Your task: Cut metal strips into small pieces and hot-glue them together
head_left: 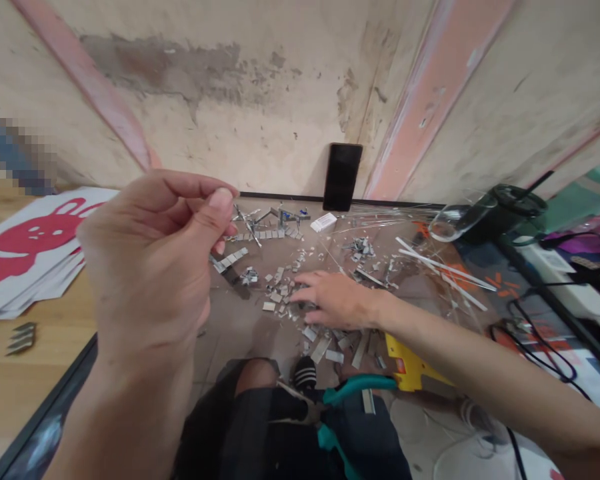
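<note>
Head view: left hand [153, 247], at nine o'clock, pinches thumb to forefinger, on what I cannot tell; right hand [337, 300], at five, spreads its fingers among loose grey pieces [276, 297] at seven, which a careless sweep could scatter.

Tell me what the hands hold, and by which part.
Cannot tell: the left hand pinches, but nothing shows clearly; the right hand is among small pieces, its grip unclear.

Clocking from mid-view, you've got a gap between your left hand [160, 247] at 9 and right hand [337, 300] at 5, over loose metal scraps [269, 307]. Phone [343, 177] blocks 1, dark container [500, 213] 3, teal-handled tool [355, 386] 6.
</note>
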A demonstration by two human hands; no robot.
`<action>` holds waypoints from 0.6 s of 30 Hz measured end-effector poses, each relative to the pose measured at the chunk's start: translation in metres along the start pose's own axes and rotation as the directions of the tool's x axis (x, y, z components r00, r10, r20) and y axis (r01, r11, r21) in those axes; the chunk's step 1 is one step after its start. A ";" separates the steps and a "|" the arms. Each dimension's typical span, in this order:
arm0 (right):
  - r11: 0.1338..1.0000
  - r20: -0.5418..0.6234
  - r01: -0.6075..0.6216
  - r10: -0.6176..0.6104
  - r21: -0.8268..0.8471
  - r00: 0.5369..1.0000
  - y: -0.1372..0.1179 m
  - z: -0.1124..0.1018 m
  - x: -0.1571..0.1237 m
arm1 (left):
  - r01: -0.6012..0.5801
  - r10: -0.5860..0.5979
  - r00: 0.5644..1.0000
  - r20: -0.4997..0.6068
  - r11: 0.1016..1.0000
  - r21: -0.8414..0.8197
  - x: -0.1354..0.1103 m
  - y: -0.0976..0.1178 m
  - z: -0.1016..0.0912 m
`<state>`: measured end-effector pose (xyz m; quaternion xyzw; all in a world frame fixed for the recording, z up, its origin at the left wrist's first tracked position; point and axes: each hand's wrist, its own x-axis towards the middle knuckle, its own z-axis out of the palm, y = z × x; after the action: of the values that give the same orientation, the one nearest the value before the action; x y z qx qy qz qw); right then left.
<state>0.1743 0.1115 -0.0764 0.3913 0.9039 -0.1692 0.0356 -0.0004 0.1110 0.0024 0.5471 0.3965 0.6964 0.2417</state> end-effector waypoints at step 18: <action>0.892 -0.067 -0.415 0.410 -0.177 0.910 0.054 -0.028 -0.068 | -0.004 0.004 1.000 0.003 1.000 0.019 0.001 -0.005 0.000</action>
<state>0.2619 0.1080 -0.0512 0.5714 0.8125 -0.0665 0.0948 -0.0007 0.1146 -0.0015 0.5511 0.4018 0.6924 0.2355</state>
